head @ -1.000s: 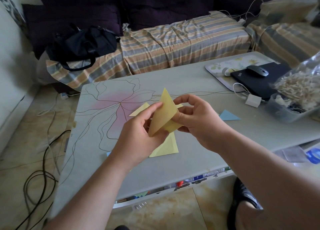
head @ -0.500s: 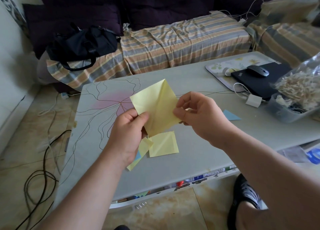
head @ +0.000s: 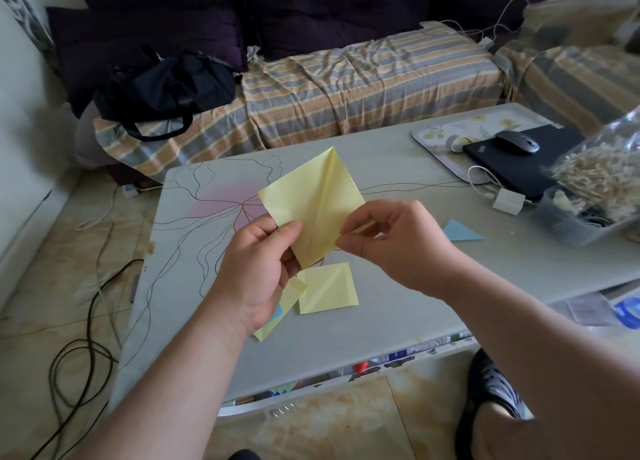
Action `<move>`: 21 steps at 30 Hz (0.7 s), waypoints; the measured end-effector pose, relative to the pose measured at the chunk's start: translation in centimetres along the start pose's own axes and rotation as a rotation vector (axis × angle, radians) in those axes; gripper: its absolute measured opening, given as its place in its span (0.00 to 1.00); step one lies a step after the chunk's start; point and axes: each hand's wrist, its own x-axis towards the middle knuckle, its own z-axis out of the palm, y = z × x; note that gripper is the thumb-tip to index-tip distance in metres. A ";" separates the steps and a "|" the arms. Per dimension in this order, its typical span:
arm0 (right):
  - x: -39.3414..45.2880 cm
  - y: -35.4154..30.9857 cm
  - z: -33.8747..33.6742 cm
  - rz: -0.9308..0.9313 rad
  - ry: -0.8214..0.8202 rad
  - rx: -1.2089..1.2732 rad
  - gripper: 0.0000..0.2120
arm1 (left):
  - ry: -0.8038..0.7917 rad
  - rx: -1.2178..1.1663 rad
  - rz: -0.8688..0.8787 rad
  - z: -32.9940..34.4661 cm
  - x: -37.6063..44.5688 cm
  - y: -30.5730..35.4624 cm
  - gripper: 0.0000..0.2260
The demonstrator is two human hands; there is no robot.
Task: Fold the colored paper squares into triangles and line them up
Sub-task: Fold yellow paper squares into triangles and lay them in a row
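Left hand [head: 258,269] pinches the lower left edge of a yellow paper square [head: 311,206], thumb on top. Right hand [head: 391,244] pinches its right corner between thumb and forefinger. Sheet held in the air above the table [head: 398,286], unfolded, one diagonal crease showing. Below it on the tabletop: a second yellow sheet [head: 327,288], creased, lying flat; another yellow piece [head: 273,324] partly hidden under the left wrist. A blue triangle [head: 459,231] lies apart to the right. Risk, as judged: folding in mid-air without a flat support, corners may meet off-line and give a skewed triangle; thin paper may slip from fingertip grips.
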 end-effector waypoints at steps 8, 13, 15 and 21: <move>0.2 0.6 0.0 -0.046 -0.014 0.185 0.13 | -0.037 -0.062 -0.016 0.2 -0.1 0.1 0.09; 0.4 0.6 0.1 -0.054 0.020 0.168 0.09 | -0.051 -0.065 -0.023 0.1 -0.2 0.1 0.08; 0.4 0.6 0.2 -0.060 0.024 0.180 0.09 | -0.070 -0.065 -0.024 0.2 -0.3 0.1 0.09; 0.2 0.4 0.3 -0.056 0.056 0.150 0.13 | -0.177 -0.010 -0.034 0.2 -0.4 -0.1 0.15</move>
